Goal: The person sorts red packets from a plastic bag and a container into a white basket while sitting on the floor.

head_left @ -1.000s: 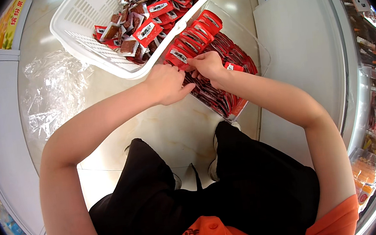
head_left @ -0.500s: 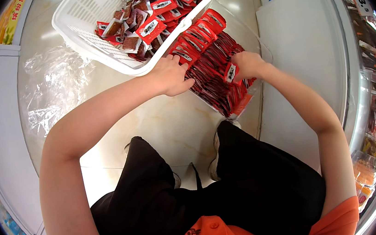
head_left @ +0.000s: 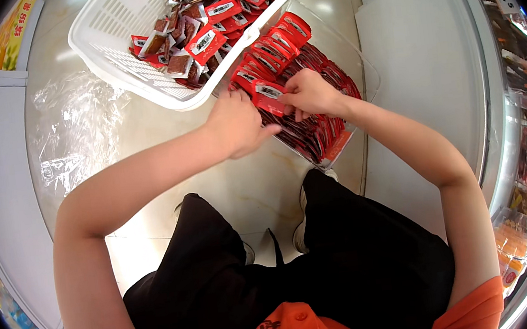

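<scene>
The right hand (head_left: pixel 312 96) pinched one red packet (head_left: pixel 269 95) over the clear box (head_left: pixel 337 147), where packed rows (head_left: pixel 321 70) already stood — seemingly most of it filled. A loose heap (head_left: pixel 207 44) remained in the white basket (head_left: pixel 194 101). The left hand (head_left: pixel 236 125) curled beside the rows — its hold could not be told.

My left hand (head_left: pixel 235 123), its thumb (head_left: pixel 269 131) blurred, hides whatever lies beneath it. My right hand (head_left: pixel 312 95) covers some packed red sachets (head_left: pixel 304 136). The top edge crops the white plastic basket (head_left: pixel 182 102); my black trousers (head_left: pixel 373 243) mostly hide my shoes (head_left: pixel 300 238).
</scene>
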A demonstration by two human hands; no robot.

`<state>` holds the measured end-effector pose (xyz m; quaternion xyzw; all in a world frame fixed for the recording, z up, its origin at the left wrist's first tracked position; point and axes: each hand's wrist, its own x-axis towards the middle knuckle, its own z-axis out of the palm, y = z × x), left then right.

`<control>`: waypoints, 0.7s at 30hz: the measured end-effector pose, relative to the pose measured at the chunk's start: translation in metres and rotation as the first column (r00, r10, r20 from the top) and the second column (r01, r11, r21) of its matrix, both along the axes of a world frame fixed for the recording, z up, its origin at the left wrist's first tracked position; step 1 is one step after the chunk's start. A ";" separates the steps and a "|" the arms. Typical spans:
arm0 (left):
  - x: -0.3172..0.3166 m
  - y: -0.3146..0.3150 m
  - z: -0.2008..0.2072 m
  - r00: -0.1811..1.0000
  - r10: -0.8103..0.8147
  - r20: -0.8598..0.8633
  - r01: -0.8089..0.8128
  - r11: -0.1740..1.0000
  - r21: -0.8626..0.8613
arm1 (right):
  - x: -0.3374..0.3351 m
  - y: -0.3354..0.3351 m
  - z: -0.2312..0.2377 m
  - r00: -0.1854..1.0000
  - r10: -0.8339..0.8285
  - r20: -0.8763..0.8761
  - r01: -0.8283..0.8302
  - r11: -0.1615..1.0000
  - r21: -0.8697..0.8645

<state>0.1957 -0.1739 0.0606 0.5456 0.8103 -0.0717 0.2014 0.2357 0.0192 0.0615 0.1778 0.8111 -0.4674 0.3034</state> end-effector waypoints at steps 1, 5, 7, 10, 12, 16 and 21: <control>0.005 -0.002 0.011 0.997 -0.005 0.083 0.004 1.000 0.007 | -0.001 -0.006 -0.003 0.999 -0.008 -0.052 0.008 1.000 0.003; 0.000 -0.003 0.011 0.978 -0.045 0.205 0.047 0.999 -0.006 | -0.004 -0.030 -0.026 0.947 -0.304 -0.102 0.298 0.952 -0.070; -0.013 0.009 0.014 0.951 0.007 0.309 0.036 0.990 -0.133 | -0.008 -0.039 -0.031 0.890 -0.453 -0.060 0.447 0.890 -0.090; -0.023 0.017 0.006 0.954 0.115 0.278 -0.079 0.987 -0.137 | -0.014 -0.040 -0.045 0.915 -0.376 -0.144 0.376 0.926 -0.026; -0.030 0.015 -0.007 0.962 0.108 0.252 -0.094 0.993 -0.066 | -0.017 -0.034 -0.044 0.969 -0.155 -0.193 0.185 0.971 0.149; -0.033 0.012 -0.008 0.961 0.099 0.257 -0.082 0.994 -0.076 | -0.021 -0.023 -0.003 0.953 0.302 -0.007 -0.290 0.922 0.258; -0.026 0.008 -0.011 0.967 0.124 0.224 -0.120 0.992 -0.029 | -0.067 -0.027 0.103 0.953 0.297 -0.053 -0.287 0.947 0.142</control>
